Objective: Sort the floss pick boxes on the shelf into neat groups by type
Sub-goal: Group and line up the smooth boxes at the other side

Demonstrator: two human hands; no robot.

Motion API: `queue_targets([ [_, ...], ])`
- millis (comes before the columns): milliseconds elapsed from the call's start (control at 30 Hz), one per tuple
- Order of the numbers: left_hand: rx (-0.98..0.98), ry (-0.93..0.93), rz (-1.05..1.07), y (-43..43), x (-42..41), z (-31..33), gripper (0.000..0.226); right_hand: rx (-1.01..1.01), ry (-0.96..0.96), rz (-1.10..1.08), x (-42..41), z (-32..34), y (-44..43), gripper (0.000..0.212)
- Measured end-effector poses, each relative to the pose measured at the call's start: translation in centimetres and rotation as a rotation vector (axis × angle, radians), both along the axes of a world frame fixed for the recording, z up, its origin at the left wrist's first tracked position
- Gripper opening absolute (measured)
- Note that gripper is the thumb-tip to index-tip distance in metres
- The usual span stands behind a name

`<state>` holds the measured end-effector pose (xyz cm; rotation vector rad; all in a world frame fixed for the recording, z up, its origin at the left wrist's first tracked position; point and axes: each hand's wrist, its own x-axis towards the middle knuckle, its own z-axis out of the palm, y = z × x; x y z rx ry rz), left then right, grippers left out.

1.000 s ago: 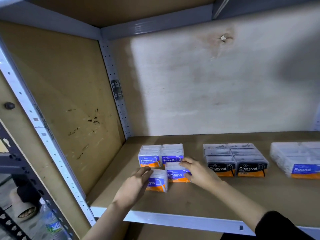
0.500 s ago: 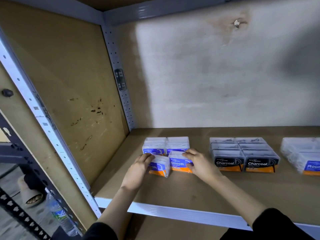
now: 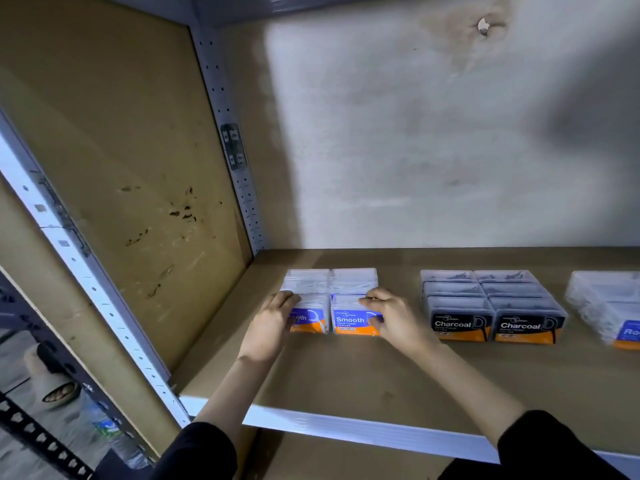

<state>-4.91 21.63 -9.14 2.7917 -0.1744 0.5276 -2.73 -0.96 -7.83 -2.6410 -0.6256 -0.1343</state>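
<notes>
Clear floss pick boxes with blue-and-orange "Smooth" labels sit in a two-wide block at the left of the shelf board [image 3: 346,375]. My left hand [image 3: 273,323] grips the front left Smooth box [image 3: 310,318] from its left side. My right hand [image 3: 394,318] holds the front right Smooth box [image 3: 349,320], fingers on its lid and thumb on its label. Both front boxes stand square against the back Smooth boxes [image 3: 330,280]. To the right lies a block of dark Charcoal boxes [image 3: 485,303]. At the far right edge sits a clear group of Round boxes [image 3: 609,303].
The shelf's brown side panel [image 3: 121,168] rises on the left and a stained pale back wall [image 3: 433,133] closes the rear. A white shelf front edge [image 3: 346,427] runs below my forearms. A perforated upright post [image 3: 86,271] stands at the left front.
The two front Smooth boxes, earlier askew and apart from the back pair, have been pushed back and straightened into line. Both hands moved forward with them. The camera tilted closer.
</notes>
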Motion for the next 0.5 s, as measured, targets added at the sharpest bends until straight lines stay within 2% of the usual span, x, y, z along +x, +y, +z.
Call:
queue_targets([
  [500, -0.002, -0.059, -0.022, 0.41, 0.42, -0.40, 0.041, 0.009, -0.034, 0.030, 0.85, -0.47, 0.68, 0.041],
])
